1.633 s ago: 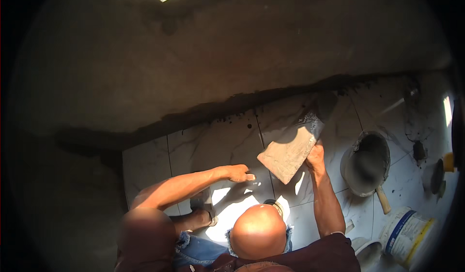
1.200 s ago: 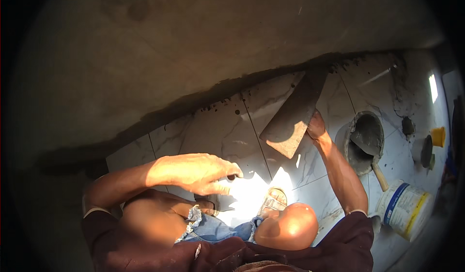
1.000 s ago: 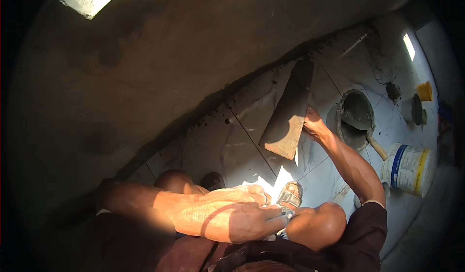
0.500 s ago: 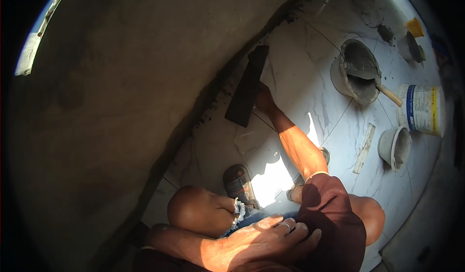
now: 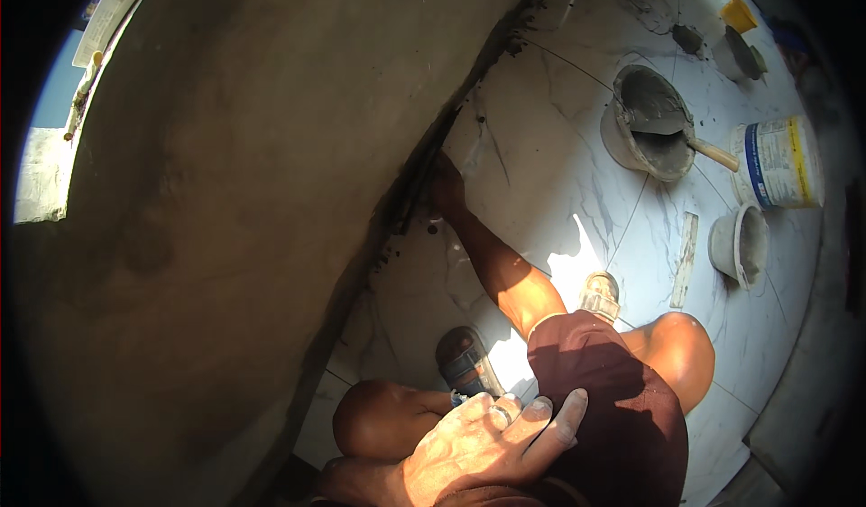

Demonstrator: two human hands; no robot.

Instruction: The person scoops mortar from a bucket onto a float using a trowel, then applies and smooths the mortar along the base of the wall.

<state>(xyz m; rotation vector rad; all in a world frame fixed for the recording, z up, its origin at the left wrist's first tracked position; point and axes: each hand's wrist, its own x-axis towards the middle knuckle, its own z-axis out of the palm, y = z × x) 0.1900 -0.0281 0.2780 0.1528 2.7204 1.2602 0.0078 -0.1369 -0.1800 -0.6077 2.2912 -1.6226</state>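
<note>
My right hand (image 5: 444,187) is closed around a dark, flat plastering trowel (image 5: 415,191). The trowel's long blade lies against the foot of the wall (image 5: 225,200), along a dark wet band where wall and tiles meet. Its edge is turned to me, so most of the blade and the handle are hidden in shadow. My left hand (image 5: 492,439), dusted pale and wearing a ring, lies over my lap near the right sleeve. Its fingers are stretched out and nothing is in them.
On the marbled tile floor (image 5: 532,146) to the right stand a mortar bucket (image 5: 618,137) with a wooden-handled tool (image 5: 714,153), a white labelled tub (image 5: 778,162) and a small pail (image 5: 724,245). A pale strip (image 5: 686,259) lies nearer. Farther back are a yellow container (image 5: 738,14) and mortar lumps (image 5: 687,40).
My right hand has carried the trowel left from above the tiles to the wall's base, turning the blade edge-on. My left hand's fingers are spread a little wider. The view has shifted.
</note>
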